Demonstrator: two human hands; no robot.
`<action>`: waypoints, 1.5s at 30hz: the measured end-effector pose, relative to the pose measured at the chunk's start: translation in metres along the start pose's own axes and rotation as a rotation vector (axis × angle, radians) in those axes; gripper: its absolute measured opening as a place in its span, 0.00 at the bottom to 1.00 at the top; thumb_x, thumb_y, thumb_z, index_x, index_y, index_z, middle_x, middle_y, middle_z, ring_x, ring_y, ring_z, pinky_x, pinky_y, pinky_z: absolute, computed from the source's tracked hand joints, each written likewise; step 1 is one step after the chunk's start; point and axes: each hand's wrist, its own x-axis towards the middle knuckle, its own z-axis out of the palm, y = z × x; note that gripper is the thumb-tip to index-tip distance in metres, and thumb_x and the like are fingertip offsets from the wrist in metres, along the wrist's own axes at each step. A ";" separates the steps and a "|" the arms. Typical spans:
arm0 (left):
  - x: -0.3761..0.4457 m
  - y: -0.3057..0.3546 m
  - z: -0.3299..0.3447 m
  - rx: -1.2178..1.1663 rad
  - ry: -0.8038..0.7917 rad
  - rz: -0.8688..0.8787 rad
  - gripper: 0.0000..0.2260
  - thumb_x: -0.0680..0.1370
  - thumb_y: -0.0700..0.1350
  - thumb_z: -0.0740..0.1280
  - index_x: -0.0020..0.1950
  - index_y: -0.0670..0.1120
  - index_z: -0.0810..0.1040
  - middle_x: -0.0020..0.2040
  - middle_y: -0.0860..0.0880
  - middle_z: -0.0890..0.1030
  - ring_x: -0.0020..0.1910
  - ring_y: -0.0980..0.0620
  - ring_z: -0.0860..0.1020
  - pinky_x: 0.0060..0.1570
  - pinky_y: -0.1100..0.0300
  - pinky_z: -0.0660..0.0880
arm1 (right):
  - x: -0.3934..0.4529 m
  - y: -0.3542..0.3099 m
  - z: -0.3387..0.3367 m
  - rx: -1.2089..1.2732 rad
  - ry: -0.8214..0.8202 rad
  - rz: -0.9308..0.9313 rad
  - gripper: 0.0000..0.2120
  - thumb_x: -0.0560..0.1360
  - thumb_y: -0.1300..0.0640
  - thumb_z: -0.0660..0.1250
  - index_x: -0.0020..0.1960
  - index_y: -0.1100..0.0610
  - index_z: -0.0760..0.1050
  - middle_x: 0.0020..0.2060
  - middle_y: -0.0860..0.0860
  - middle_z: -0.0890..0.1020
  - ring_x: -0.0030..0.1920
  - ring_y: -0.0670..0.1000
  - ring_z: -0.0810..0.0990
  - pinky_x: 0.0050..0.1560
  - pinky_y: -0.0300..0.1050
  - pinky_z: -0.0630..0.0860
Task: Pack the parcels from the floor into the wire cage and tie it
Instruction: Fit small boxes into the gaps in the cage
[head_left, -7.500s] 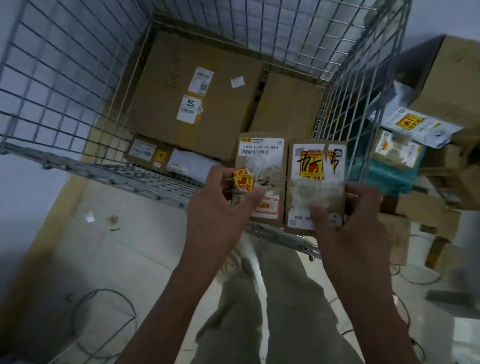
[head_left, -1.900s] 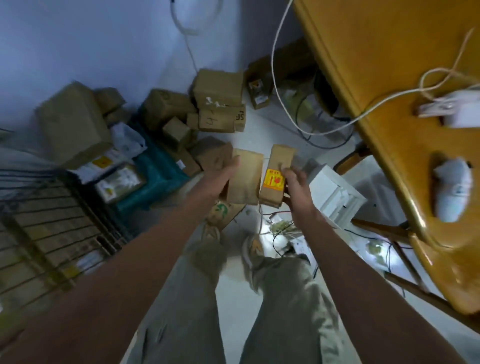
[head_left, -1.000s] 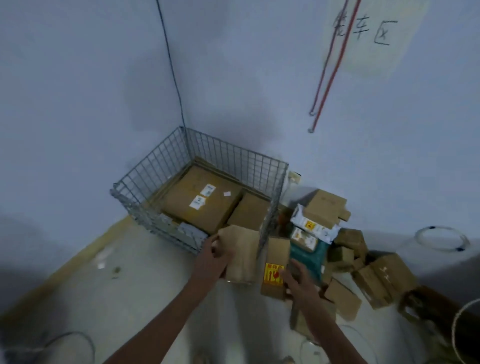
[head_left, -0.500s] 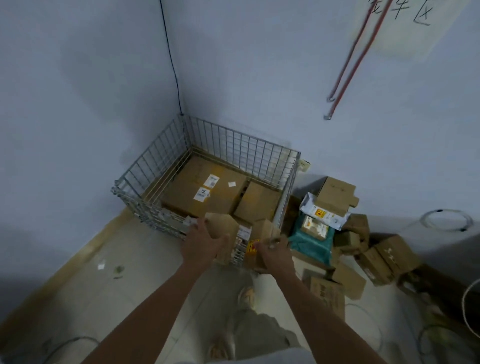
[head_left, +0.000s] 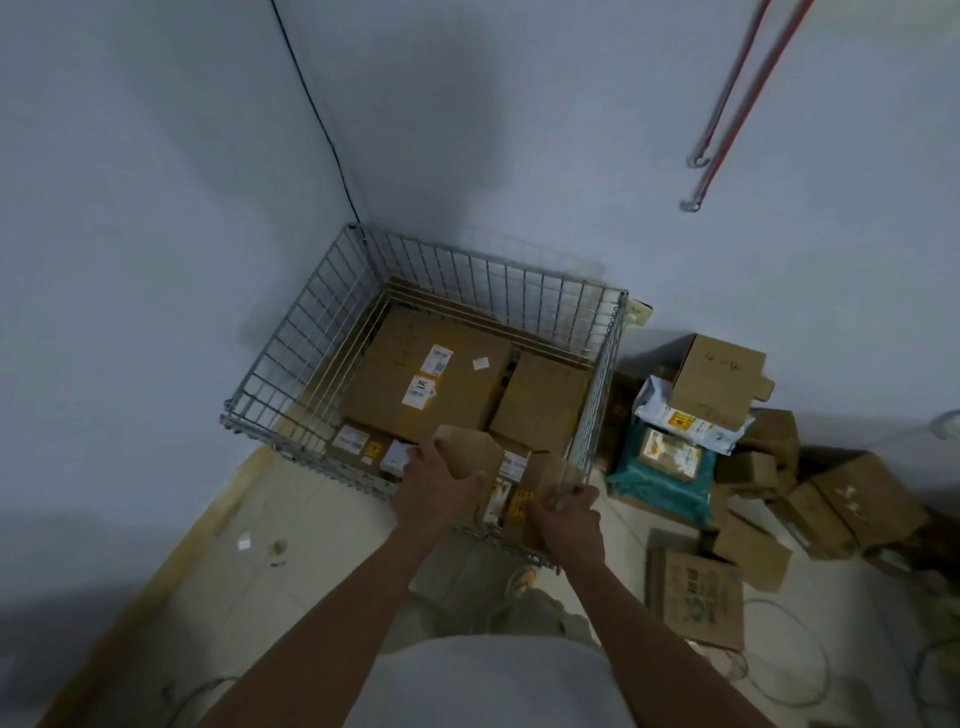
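The wire cage (head_left: 306, 364) stands in the corner of the room with several brown parcels lying flat inside, the largest (head_left: 415, 384) bearing white labels. My left hand (head_left: 436, 488) grips a plain brown parcel (head_left: 467, 457) above the cage's near rim. My right hand (head_left: 563, 525) grips a second brown parcel (head_left: 540, 483) with a yellow sticker, beside the first, at the cage's near right corner. Both parcels are held over the front edge.
A pile of parcels lies on the floor right of the cage: a brown box (head_left: 719, 379), a white bag (head_left: 691, 421), a teal bag (head_left: 654, 480), a printed carton (head_left: 693, 597). Cables (head_left: 779, 670) trail across the floor. Red rods (head_left: 727, 114) hang on the wall.
Since picking two parcels from the pile I have turned and stepped up to the cage. Both hands have carried the parcels forward over its near rim.
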 end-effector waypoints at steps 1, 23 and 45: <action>0.004 0.005 0.001 0.027 -0.007 0.000 0.44 0.72 0.66 0.73 0.78 0.46 0.59 0.74 0.42 0.67 0.72 0.39 0.70 0.63 0.42 0.74 | 0.002 -0.003 0.000 -0.023 0.021 0.013 0.50 0.66 0.32 0.73 0.75 0.51 0.51 0.66 0.61 0.71 0.63 0.66 0.77 0.60 0.61 0.77; 0.166 0.012 0.031 0.390 -0.239 0.358 0.35 0.77 0.64 0.68 0.76 0.46 0.62 0.68 0.39 0.73 0.64 0.36 0.73 0.59 0.44 0.73 | 0.074 -0.079 0.049 -0.448 0.166 0.021 0.39 0.74 0.38 0.70 0.75 0.54 0.56 0.66 0.60 0.73 0.68 0.61 0.70 0.59 0.57 0.78; 0.355 -0.130 0.347 0.402 -0.329 0.234 0.42 0.70 0.66 0.74 0.73 0.48 0.59 0.67 0.40 0.65 0.63 0.38 0.71 0.44 0.46 0.76 | 0.404 0.077 0.255 -0.496 -0.007 0.360 0.35 0.77 0.50 0.69 0.76 0.56 0.54 0.64 0.62 0.75 0.58 0.62 0.80 0.45 0.53 0.75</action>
